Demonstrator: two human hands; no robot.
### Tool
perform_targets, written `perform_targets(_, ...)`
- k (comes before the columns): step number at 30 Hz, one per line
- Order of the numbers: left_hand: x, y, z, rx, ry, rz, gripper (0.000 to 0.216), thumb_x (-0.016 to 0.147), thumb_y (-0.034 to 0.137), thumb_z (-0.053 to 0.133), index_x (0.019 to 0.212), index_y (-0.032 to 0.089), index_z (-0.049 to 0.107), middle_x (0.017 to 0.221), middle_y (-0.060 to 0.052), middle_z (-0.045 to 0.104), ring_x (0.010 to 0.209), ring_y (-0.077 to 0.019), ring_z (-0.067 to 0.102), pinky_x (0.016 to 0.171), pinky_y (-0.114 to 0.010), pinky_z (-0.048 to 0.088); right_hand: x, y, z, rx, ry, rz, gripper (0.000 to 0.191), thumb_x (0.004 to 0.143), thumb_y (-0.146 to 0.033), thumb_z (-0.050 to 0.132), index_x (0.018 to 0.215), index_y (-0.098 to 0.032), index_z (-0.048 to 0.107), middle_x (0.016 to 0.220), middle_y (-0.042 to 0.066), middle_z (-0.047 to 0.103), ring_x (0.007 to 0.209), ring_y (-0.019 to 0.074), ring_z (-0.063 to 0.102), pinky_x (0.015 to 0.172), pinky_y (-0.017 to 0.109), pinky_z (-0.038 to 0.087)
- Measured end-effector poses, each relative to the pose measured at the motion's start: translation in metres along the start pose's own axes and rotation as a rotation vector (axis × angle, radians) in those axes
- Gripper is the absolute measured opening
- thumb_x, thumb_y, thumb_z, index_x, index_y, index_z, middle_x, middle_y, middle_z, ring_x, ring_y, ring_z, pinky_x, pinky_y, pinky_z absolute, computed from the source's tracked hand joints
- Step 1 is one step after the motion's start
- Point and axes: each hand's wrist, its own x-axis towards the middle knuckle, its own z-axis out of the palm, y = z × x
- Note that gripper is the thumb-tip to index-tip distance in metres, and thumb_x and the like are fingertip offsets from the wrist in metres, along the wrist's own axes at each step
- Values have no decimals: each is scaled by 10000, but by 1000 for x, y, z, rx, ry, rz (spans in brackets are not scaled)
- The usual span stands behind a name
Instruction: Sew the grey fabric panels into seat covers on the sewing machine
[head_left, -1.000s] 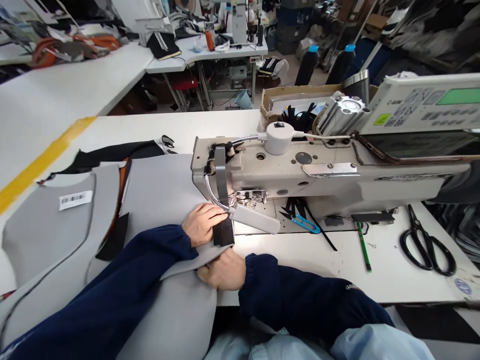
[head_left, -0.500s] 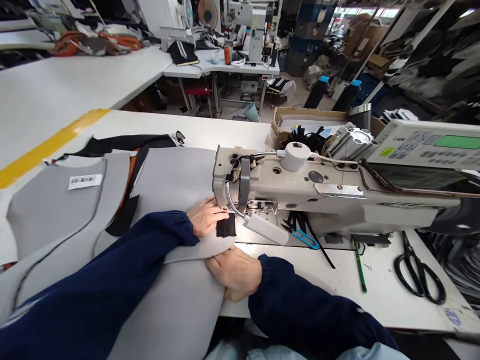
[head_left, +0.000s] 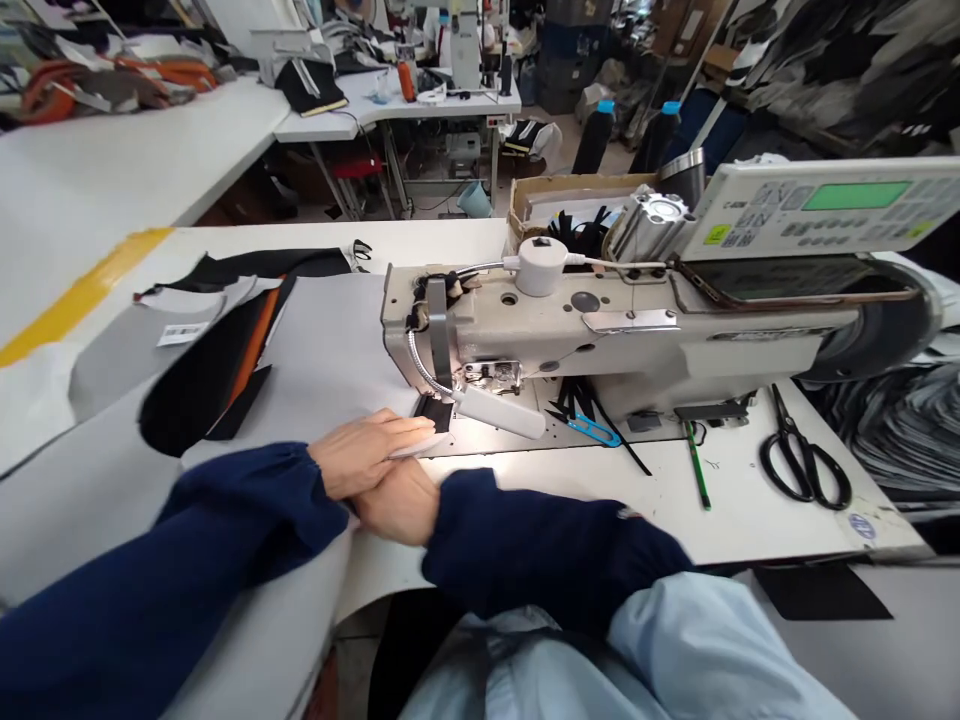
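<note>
My left hand [head_left: 364,452] lies on a light grey fabric panel [head_left: 337,335], fingers stretched towards a small black fabric patch [head_left: 433,413] by the sewing machine's needle area. Partly under it, my right hand [head_left: 401,500] is closed on the panel's near edge; its fingertips are hidden. The sewing machine [head_left: 525,330] stands just beyond my hands, and its white lamp [head_left: 501,413] hangs beside the patch. More of the grey material drapes off the table's front edge. A black piece with an orange strip [head_left: 253,345] lies at the left.
Blue thread snips [head_left: 595,430] lie with black strips under the machine arm. To the right are a green pencil [head_left: 697,465] and black scissors [head_left: 804,455]. A control panel [head_left: 825,210] and a cardboard box [head_left: 517,215] stand behind the machine. Fabric pieces [head_left: 900,430] are stacked at the right.
Both hands have shifted left and come together, the right now partly under the left. The grey panel has turned and its near edge has moved left. The camera view has also shifted.
</note>
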Motion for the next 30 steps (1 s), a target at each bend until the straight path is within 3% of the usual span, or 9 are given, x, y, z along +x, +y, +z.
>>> perform_targets(3, -4, 19, 16, 87, -17, -92, 575, 775, 84, 376, 1316, 272, 424, 1405, 35, 405, 1126, -181, 447, 893, -303, 383, -42, 7, -20, 198, -42, -8, 342, 954, -168, 320, 1015, -145, 656, 830, 71, 656, 794, 147, 610, 784, 338, 517)
perform_targets(7, -5, 40, 25, 201, -32, -146, 597, 727, 52, 411, 1295, 230, 459, 1422, 22, 382, 1141, -218, 425, 863, -352, 390, -77, 10, -26, 209, -29, -34, 258, 906, -113, 388, 942, -60, 637, 962, 161, 630, 914, 226, 581, 889, 402, 436)
perform_targets(14, 1, 48, 24, 223, 0, -139, 530, 766, 59, 414, 1266, 213, 493, 1394, 0, 423, 1055, -223, 472, 805, -366, 398, -69, -2, -8, 147, -59, 19, 239, 873, -83, 419, 774, -44, 633, 920, 188, 641, 825, 247, 569, 576, 334, 375)
perform_targets(22, 6, 51, 26, 229, 3, -163, 496, 782, 59, 407, 1248, 190, 512, 1374, 17, 450, 1011, -230, 485, 761, -367, 386, -66, 7, -12, 135, -106, 12, 251, 855, -80, 413, 706, -91, 616, 796, 129, 643, 703, 207, 556, 522, 316, 299)
perform_targets(30, 22, 37, 26, 234, 85, -190, 472, 785, 78, 413, 1234, 172, 521, 1330, -23, 500, 1005, -243, 483, 751, -397, 360, -61, 24, 5, 102, -149, 12, 261, 886, -88, 370, 806, -88, 618, 955, 142, 648, 836, 211, 578, 570, 321, 344)
